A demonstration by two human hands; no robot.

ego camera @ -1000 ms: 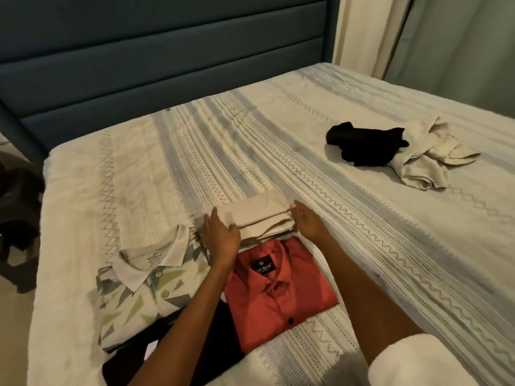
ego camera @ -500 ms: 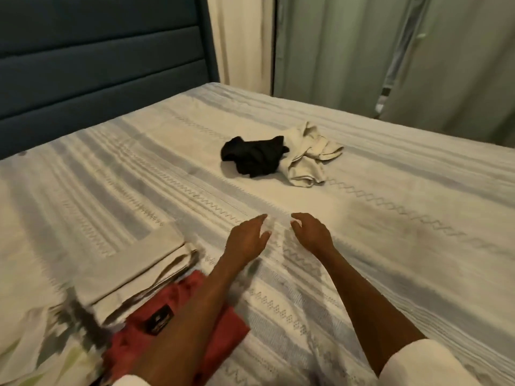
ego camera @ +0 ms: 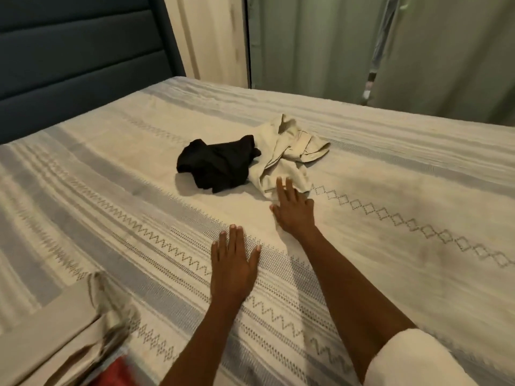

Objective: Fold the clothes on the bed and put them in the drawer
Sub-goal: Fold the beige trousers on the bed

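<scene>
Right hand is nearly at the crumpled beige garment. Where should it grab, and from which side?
Take the beige garment by its near lower edge, coming from the person's side, where the right hand already reaches with fingers straight. That edge lies bunched toward the hand; the black garment crowds its left side.

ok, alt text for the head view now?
Right hand reaches with straight fingers to the edge of a crumpled beige garment beside a crumpled black garment on a striped bedspread. Left hand lies flat on it; folded beige cloth sits near left.
</scene>
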